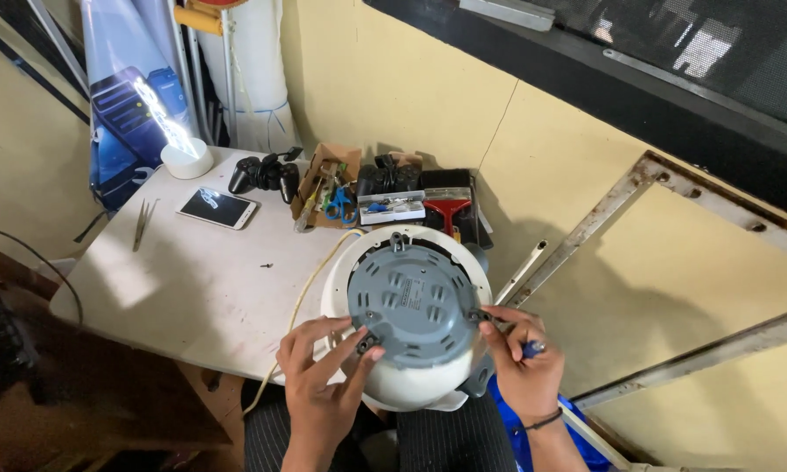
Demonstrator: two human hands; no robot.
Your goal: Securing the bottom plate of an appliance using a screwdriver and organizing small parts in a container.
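From over the person's shoulder, a round white appliance (411, 385), smooth and glossy like a rice cooker's shell, lies upside down across their lap at the near edge of a table (192, 288). Its underside faces up: a matte grey plastic base plate (415, 301), circular, moulded with small rectangular slots and raised ribs, with little dark feet at its rim. A pale yellow cord (310, 284) curves from the appliance down past the table edge.

The left hand (319, 376) rests on the white shell with fingers spread, the fingertips (372, 352) touching a dark foot at the lower left rim of the grey plate. The right hand (525, 363) is curled around a slim blue-handled tool (533, 348), probably a screwdriver, its tip meeting the plate's right rim; a dark band circles that wrist.

The tabletop is a worn, off-white board, scuffed and speckled. On it, well apart from the hands, lie a smartphone (219, 208) with a shiny dark screen, metal tweezers (142, 220), a black game controller (264, 173), a white round dish (187, 159), and a cardboard box (328, 183) of tools with blue-handled scissors (341, 205). A red-handled scraper (447, 210) lies just behind the appliance. Rusty metal frame bars (673, 188) lean against the yellowish wall.
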